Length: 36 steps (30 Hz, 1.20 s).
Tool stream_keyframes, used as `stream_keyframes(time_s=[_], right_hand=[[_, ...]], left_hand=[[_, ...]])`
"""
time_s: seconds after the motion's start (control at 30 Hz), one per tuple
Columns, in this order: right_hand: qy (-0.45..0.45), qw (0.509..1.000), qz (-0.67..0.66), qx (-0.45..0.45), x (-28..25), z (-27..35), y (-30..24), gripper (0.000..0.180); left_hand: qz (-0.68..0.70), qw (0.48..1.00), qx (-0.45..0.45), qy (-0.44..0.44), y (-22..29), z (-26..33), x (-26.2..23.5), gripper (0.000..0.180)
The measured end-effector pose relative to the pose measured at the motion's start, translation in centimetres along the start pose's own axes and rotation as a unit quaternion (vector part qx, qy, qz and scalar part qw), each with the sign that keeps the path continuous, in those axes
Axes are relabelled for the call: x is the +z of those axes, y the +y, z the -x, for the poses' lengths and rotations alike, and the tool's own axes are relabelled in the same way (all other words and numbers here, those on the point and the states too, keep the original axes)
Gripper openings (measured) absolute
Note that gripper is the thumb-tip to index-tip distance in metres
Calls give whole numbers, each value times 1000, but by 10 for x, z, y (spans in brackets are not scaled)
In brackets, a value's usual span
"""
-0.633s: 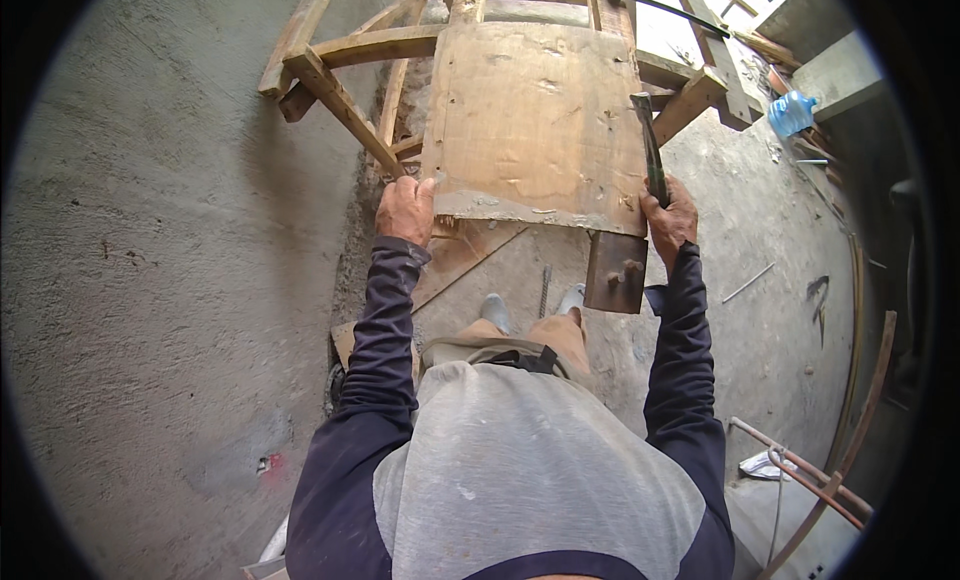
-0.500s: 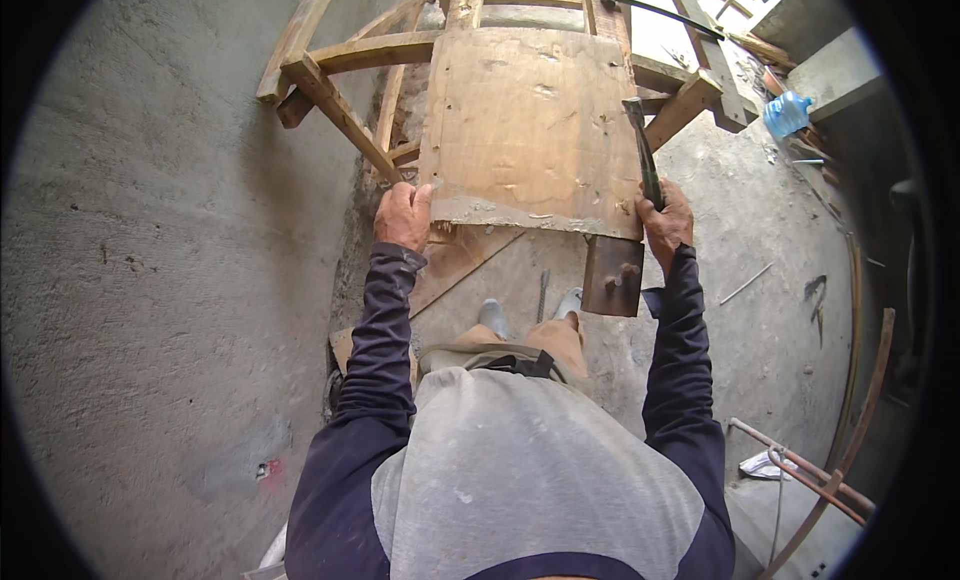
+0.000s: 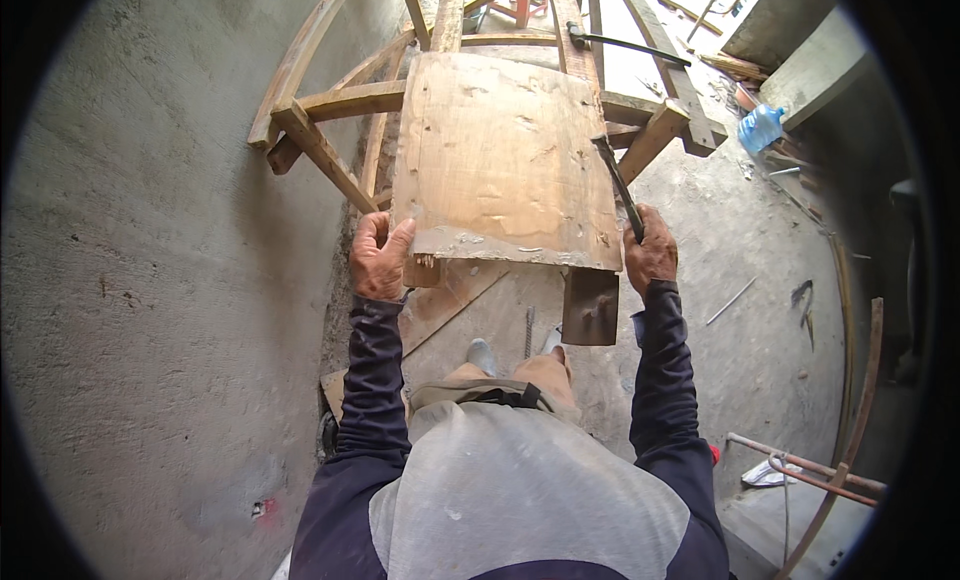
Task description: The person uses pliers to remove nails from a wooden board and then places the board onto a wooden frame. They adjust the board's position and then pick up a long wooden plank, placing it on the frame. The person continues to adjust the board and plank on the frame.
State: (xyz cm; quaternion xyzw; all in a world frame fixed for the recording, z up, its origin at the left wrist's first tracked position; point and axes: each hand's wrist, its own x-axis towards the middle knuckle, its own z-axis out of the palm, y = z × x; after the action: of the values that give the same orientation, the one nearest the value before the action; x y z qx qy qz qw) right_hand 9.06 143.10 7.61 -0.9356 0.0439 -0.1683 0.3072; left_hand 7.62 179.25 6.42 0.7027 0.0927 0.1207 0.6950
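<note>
A worn plywood board (image 3: 510, 170) lies on top of a wooden frame (image 3: 350, 102) ahead of me, its ragged near edge toward me. My left hand (image 3: 380, 260) is at the board's near left corner, fingers curled and thumb against the edge. My right hand (image 3: 653, 245) is closed round a slim dark metal bar tool (image 3: 618, 180) beside the near right corner. The tool's far end slants over the board's right edge. Below that corner a short brown piece of wood (image 3: 590, 310) sticks out toward me.
A rough concrete wall (image 3: 180, 240) runs along the left. Another dark long-handled tool (image 3: 630, 46) lies across the frame at the back. A blue water bottle (image 3: 760, 130) is at the far right. Reddish metal tubing (image 3: 800, 465) is at the lower right.
The whole view has shifted, so board and frame appear lower and slightly left. My left thumb has spread further from its fingers. The right hand still holds the tool.
</note>
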Motion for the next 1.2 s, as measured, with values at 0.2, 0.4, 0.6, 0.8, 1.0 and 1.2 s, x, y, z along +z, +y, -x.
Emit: stream_keyframes(time_s=[0.2,0.4,0.6,0.8,1.0,1.2], right_hand=[[-141,909,-393,-21,-49,-38,-99,37],[-181,940,-287,-23,-112,-78,-154,51],[-139,972,-180,-64,-157,-92,-146,28],[6,950,-311,-6,-205,-85,-131,22],[165,882,-439,40,-183,-68,-77,22],[39,866,-477,145,-109,-44,-23,17]], left_hand=[[114,979,144,-93,104,32,82,19],[-38,914,399,-68,152,59,164,52],[10,898,383,-217,138,75,181,74],[-61,979,89,-173,63,39,146,85],[222,937,-132,-233,38,0,99,53],[298,929,-132,-177,27,2,51,27]])
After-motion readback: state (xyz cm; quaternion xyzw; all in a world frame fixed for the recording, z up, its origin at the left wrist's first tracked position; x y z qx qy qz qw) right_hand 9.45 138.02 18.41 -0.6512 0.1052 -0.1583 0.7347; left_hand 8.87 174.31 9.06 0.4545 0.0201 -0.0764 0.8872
